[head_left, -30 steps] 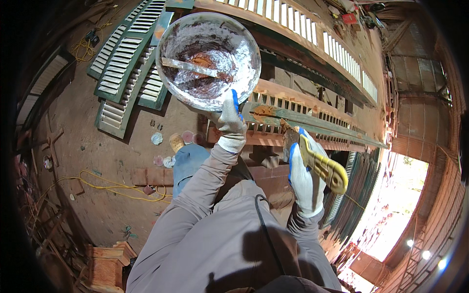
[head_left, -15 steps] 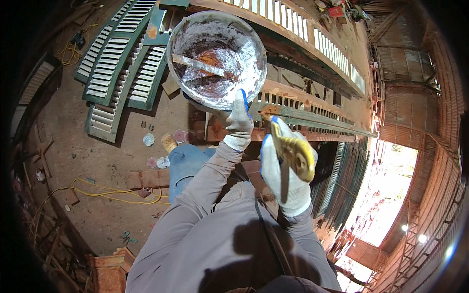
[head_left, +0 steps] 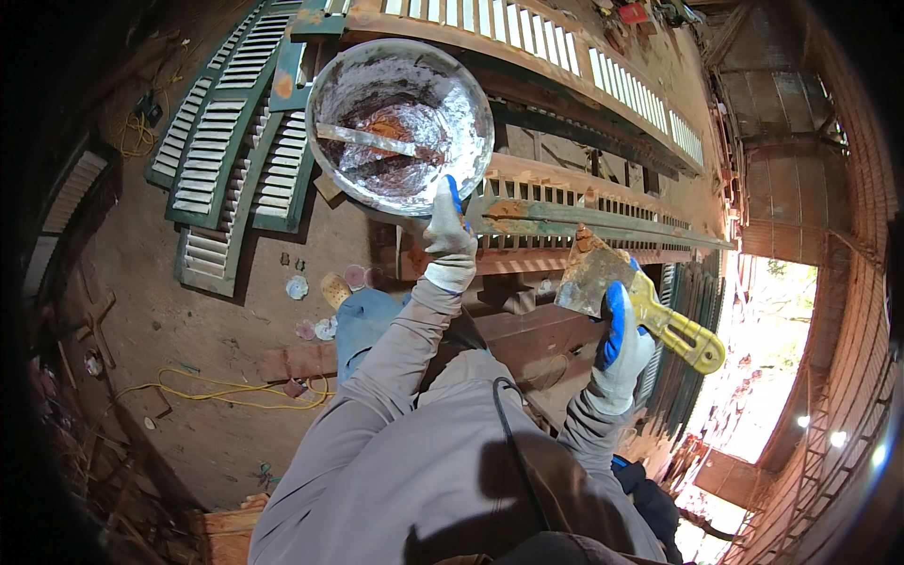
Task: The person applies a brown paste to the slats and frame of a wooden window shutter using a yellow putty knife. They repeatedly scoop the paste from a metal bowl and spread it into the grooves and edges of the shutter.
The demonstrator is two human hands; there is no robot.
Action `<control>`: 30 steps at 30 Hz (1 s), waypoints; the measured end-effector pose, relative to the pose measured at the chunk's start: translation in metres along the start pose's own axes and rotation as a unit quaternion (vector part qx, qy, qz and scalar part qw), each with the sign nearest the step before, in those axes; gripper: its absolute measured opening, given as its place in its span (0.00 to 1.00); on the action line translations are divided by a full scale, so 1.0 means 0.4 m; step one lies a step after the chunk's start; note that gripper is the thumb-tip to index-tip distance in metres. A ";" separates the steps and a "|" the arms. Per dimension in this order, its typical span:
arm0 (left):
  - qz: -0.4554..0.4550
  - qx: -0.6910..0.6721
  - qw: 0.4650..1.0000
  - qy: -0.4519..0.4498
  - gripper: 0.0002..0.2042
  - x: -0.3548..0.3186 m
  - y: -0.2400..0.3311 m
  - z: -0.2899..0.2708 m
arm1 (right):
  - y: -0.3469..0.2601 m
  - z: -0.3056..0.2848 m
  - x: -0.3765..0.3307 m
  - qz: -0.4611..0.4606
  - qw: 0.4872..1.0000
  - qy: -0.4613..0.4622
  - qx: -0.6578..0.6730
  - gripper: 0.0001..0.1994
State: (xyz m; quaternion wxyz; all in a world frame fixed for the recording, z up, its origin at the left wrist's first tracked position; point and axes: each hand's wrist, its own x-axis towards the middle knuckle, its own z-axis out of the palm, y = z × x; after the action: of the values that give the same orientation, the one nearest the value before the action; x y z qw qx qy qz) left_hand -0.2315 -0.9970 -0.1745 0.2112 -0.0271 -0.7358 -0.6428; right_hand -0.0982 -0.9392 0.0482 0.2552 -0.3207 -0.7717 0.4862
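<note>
My left hand (head_left: 449,240), in a white glove with blue fingertips, grips the near rim of a round metal bowl (head_left: 325,89). The bowl is tilted toward me and its inside is smeared with reddish-brown and whitish paste. A flat strip (head_left: 365,139) lies across the paste. My gloved right hand (head_left: 621,344) holds a putty knife (head_left: 680,331) by its yellow handle. The broad blade points up and left, with reddish-brown paste along its edge. Just beyond the blade runs a green louvered shutter (head_left: 565,223), patched with the same brown.
More green shutters with pale slats (head_left: 209,155) lean at the left. A long wooden louvered frame (head_left: 556,52) lies at the far side. Yellow cord (head_left: 226,400) winds over the dirt floor (head_left: 245,330), near small round discs (head_left: 297,287). A bright doorway (head_left: 763,358) stands at the right.
My right hand has swung to the right and turned the putty knife, so its blade face now shows. The bowl has shifted slightly left and down in view.
</note>
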 end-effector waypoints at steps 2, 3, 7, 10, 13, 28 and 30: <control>-0.002 -0.033 0.999 0.020 0.24 0.007 -0.011 0.014 | 0.024 -0.009 -0.011 -0.028 1.000 -0.010 -0.002 0.21; -0.026 -0.020 0.999 -0.002 0.24 -0.002 -0.015 0.005 | 0.030 -0.007 -0.015 -0.031 0.999 -0.012 0.007 0.21; -0.009 -0.045 0.998 0.043 0.23 0.033 0.012 -0.010 | 0.078 -0.035 -0.026 -0.051 0.998 -0.007 0.023 0.21; -0.093 -0.080 0.992 0.019 0.25 0.020 -0.035 -0.009 | 0.105 -0.071 -0.021 -0.066 0.998 0.011 -0.009 0.23; -0.015 -0.049 0.998 0.037 0.22 0.028 -0.061 0.002 | 0.137 -0.132 -0.023 -0.088 0.993 0.053 -0.065 0.26; 0.054 0.014 0.994 0.096 0.30 0.092 -0.115 -0.024 | 0.292 -0.381 0.066 -0.116 0.979 0.149 -0.076 0.25; 0.062 0.032 0.991 0.110 0.29 0.102 -0.114 -0.029 | 0.320 -0.437 0.123 -0.141 0.975 0.163 -0.056 0.26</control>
State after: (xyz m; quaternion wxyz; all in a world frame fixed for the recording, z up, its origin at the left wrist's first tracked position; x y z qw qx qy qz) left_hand -0.2797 -1.0254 -0.2021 0.3314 0.0047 -0.7250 -0.6037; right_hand 0.0241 -0.7590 0.0045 0.4248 -0.2971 -0.7836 0.3424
